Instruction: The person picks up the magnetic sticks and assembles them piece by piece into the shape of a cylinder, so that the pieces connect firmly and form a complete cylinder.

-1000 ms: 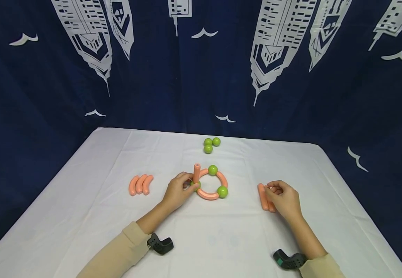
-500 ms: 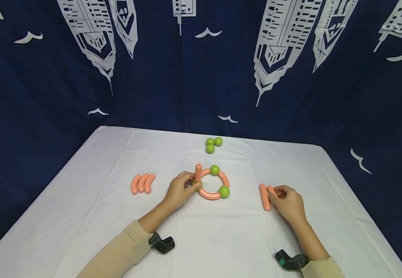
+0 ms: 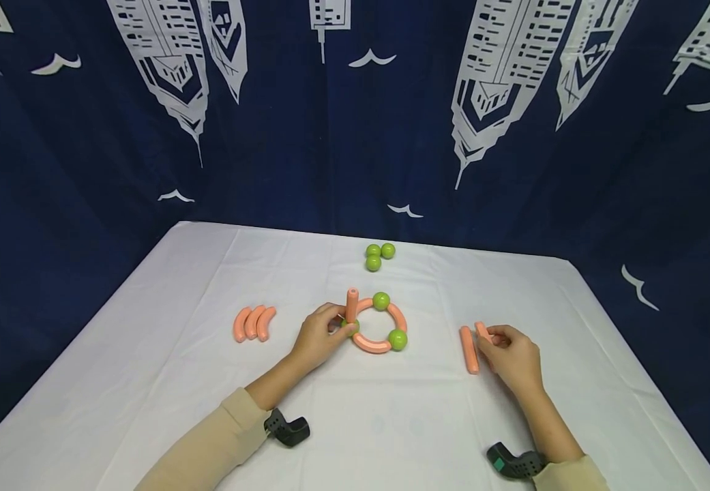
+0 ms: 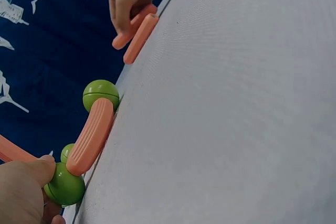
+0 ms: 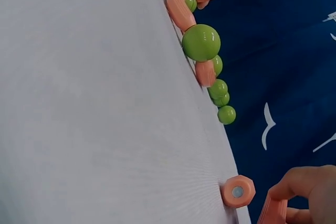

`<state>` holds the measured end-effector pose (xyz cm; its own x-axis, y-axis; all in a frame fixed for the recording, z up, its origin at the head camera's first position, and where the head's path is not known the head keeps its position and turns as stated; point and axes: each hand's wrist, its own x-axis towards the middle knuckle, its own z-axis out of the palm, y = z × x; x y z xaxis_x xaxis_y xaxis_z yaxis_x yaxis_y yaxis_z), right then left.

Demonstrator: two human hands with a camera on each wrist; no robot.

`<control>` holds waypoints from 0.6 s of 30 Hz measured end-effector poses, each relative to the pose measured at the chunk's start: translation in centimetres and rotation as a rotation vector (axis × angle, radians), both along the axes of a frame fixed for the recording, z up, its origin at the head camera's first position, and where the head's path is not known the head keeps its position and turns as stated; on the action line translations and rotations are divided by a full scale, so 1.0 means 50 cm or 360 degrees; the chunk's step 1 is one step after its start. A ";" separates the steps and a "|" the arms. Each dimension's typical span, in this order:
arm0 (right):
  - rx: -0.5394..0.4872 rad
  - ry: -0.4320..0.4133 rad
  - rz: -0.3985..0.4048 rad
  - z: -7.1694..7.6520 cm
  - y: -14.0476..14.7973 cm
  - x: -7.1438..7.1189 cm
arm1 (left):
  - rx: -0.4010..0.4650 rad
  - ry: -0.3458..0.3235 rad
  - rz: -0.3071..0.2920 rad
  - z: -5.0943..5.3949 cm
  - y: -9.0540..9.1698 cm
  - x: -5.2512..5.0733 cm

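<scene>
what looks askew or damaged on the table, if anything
Nothing stands out: the ring shows no visible gap, one straight rod stands upright at the left hand, and the spare green balls and curved rods sit neatly grouped.

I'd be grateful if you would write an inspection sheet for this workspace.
Surface: white cloth, lightly creased.
Job's things: ring of three curved orange pieces and three green balls; upright straight piece at its left ball; loose curved trio, loose ball trio, lone straight piece.
Clutter: nothing seen.
Hands: left hand grips where ball and upright meet; right hand pinches another straight piece.
Cables: nothing seen.
Surroundings: dark blue curtain with white building prints.
</scene>
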<state>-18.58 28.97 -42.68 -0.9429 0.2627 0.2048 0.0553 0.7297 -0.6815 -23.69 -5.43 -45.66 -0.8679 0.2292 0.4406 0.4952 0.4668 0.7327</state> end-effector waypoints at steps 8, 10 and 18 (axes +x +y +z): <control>-0.0243 -0.0075 0.0075 0.036 -0.025 0.003 | -0.0002 -0.0009 0.0008 0.001 0.000 0.000; -0.0294 -0.0082 0.0114 0.044 -0.034 0.003 | -0.0001 -0.0019 0.0009 0.001 -0.001 0.000; -0.0488 -0.0087 0.0198 0.059 -0.072 -0.009 | -0.0024 -0.0020 0.0010 0.000 0.000 -0.001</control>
